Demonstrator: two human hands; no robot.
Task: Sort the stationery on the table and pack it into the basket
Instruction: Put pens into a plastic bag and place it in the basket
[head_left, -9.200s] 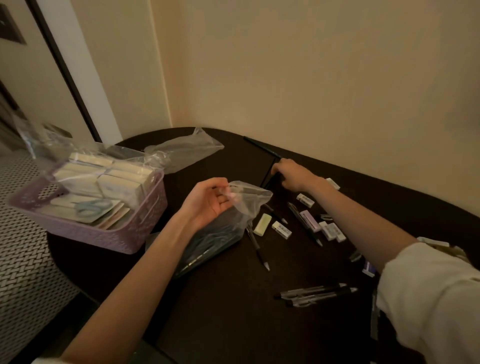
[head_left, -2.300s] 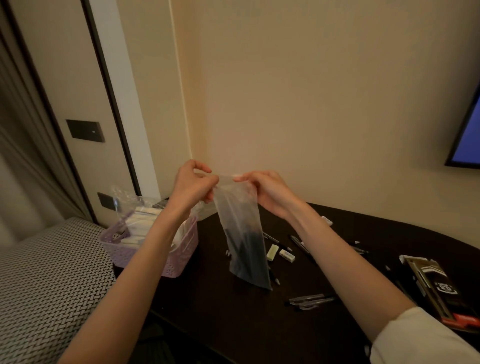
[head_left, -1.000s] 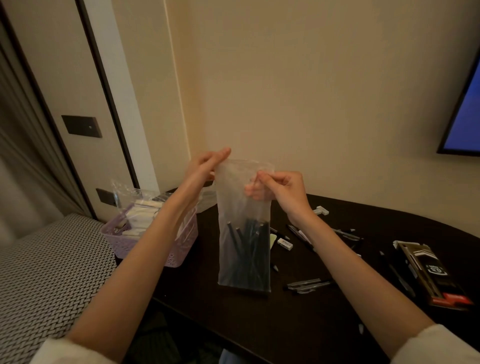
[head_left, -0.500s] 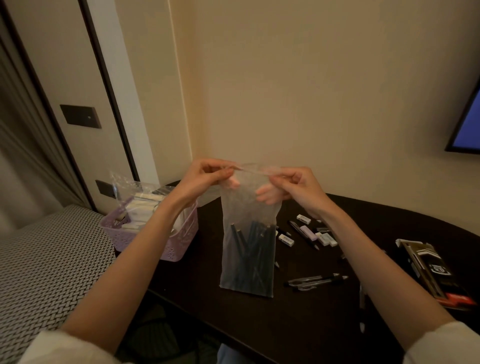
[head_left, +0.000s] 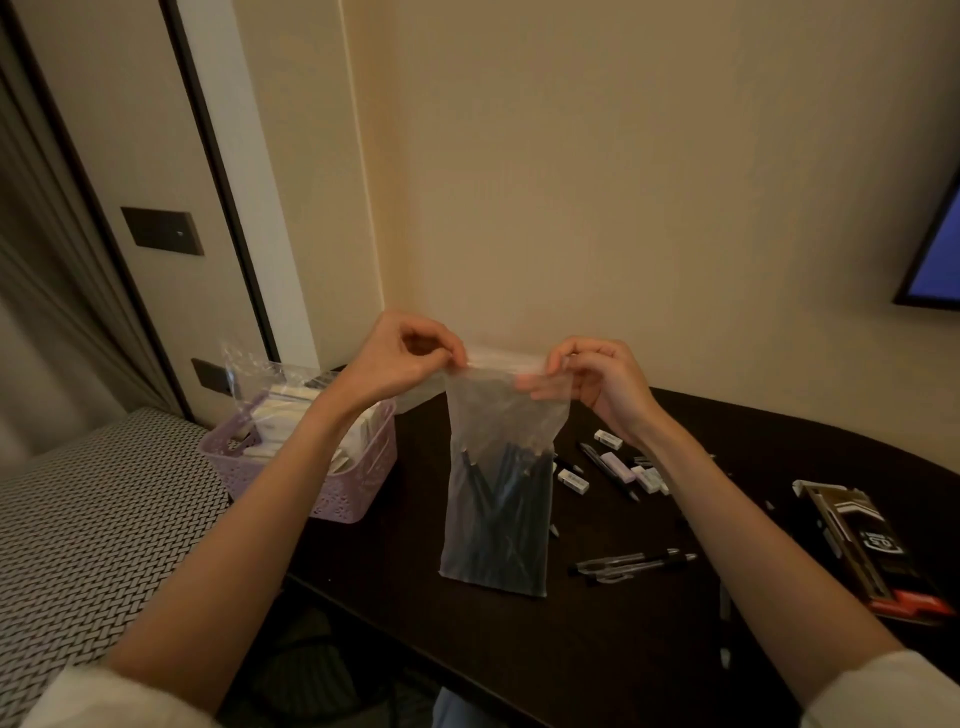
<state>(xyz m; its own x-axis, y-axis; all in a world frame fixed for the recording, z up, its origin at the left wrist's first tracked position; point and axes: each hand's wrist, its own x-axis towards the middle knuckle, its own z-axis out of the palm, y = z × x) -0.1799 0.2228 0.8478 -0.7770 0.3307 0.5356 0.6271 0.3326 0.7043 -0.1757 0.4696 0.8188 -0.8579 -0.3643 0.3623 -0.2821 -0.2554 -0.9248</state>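
While pinching the top strip of a clear bag (head_left: 498, 467) from both ends, left hand (head_left: 400, 364) and right hand (head_left: 602, 382) hold it above the dark table (head_left: 519, 649), pens inside. Seal possibly unclosed; slipping risks spilling short of the purple basket (head_left: 358, 483).

No text reads clearly; the flat black cardboard package with a red end (head_left: 866, 550), lying near the table's right side, bears white print too blurred to read.

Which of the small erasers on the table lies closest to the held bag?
The white eraser just right of the plastic bag; the other erasers lie farther right.
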